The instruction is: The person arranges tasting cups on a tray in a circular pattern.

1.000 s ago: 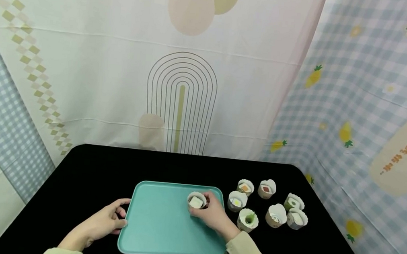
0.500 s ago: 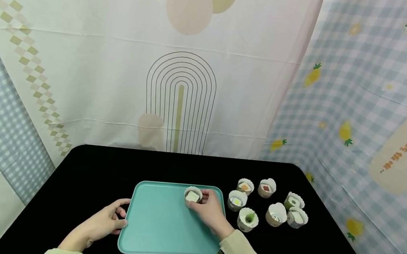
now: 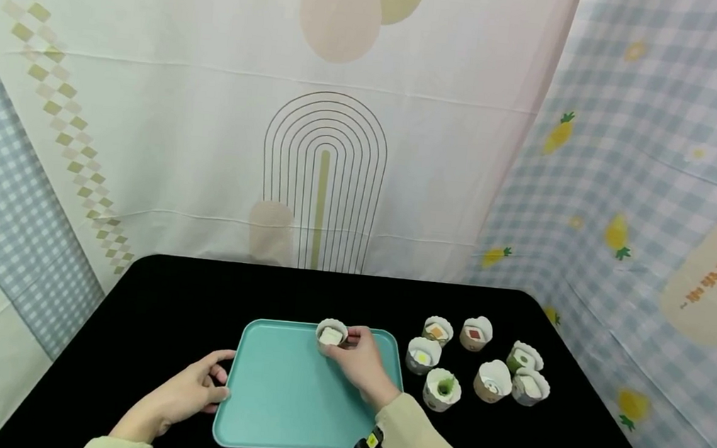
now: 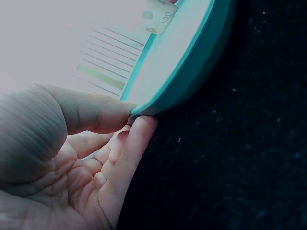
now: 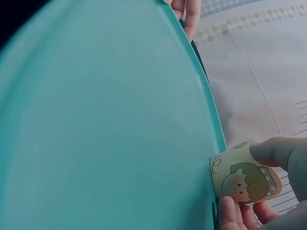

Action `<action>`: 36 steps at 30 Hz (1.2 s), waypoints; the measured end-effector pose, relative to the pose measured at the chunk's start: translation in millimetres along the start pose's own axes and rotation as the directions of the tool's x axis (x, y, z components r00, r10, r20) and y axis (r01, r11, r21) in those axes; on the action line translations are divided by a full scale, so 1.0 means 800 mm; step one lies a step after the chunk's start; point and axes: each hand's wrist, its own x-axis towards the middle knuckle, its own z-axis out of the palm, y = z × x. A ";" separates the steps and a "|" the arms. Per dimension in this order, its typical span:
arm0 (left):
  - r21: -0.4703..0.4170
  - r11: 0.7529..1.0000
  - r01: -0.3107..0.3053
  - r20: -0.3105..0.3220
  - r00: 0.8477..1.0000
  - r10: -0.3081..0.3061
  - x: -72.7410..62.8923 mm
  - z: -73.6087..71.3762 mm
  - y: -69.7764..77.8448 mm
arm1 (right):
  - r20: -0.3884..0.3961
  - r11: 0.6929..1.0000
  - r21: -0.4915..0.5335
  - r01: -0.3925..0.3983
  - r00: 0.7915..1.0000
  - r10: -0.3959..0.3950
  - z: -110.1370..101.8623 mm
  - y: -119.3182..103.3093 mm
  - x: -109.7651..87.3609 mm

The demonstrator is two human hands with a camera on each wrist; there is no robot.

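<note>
My right hand [image 3: 366, 367] holds a small paper baking cup [image 3: 330, 333] by its side, thumb and fingers on the wall. A pale, whitish piece lies inside it. The cup is over the back part of a turquoise tray [image 3: 291, 403]; the right wrist view shows a cartoon face on the cup [image 5: 240, 179], its base right at the tray's rim. On the other side, my left hand [image 3: 190, 387] pinches the tray's left edge between thumb and fingertips, plainest in the left wrist view, where the rim [image 4: 158, 103] runs out from the fingertips.
Right of the tray stand several similar paper cups, among them one with a green piece [image 3: 444, 387], one with an orange square [image 3: 436, 332] and one with a dark red square [image 3: 475, 334]. The black table [image 3: 186, 294] meets a patterned curtain [image 3: 213, 133] behind.
The right hand has carried the paper cup left and toward the tray's back edge. The left hand keeps its place on the tray edge, and the other cups stand as before.
</note>
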 end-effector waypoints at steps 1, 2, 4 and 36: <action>-0.002 1.000 0.000 0.000 1.000 0.000 0.000 0.000 0.000 | -0.004 1.000 -0.004 0.003 1.000 -0.003 0.001 0.000 0.000; -0.003 1.000 0.001 -0.001 1.000 -0.001 0.000 0.000 0.000 | -0.005 1.000 -0.003 0.004 1.000 -0.004 0.001 0.000 0.000; -0.006 1.000 0.001 0.001 1.000 -0.001 0.000 0.000 -0.001 | -0.003 1.000 0.002 0.010 1.000 -0.010 0.001 0.000 0.000; -0.016 1.000 0.008 0.011 1.000 -0.007 0.002 -0.002 -0.001 | 0.042 0.990 -0.120 0.068 0.997 -0.063 -0.092 -0.019 -0.040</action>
